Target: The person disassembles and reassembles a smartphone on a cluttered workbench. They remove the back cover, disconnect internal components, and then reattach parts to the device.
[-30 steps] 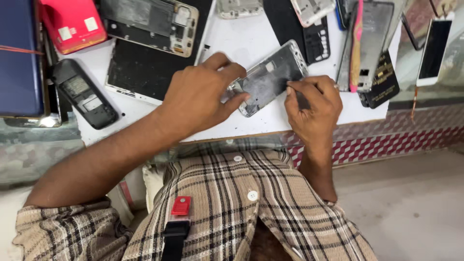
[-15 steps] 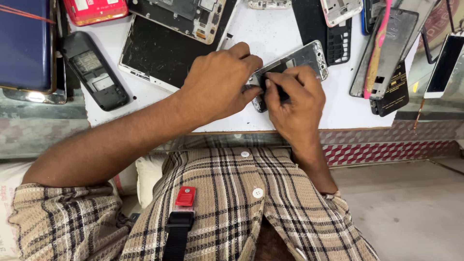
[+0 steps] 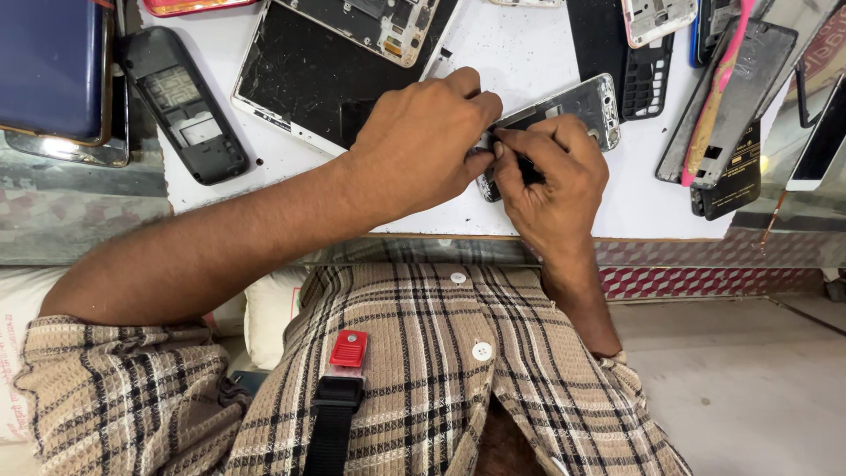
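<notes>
The white surface carries everything here, and the phone frame in the middle of it serves as the landmark. Far to the left of the frame, at the surface's edge, lies a dark blue case. Nearer on the left rests a large cracked black screen panel, with an opened phone body overlapping its top. Between the blue case and that panel sits a black keypad phone shell. To the right of the frame lies a black keypad cover, and further right a stack of phone parts with a pink strip across it.

The left hand lies over the frame's left end, fingers curled down onto it and pinning it to the surface. The right hand meets it from below, thumb and forefinger pinched narrowly together against the frame's lower left part; whether a small tool sits in that pinch cannot be told. The frame itself is silver-edged, tilted, its right end uncovered.
</notes>
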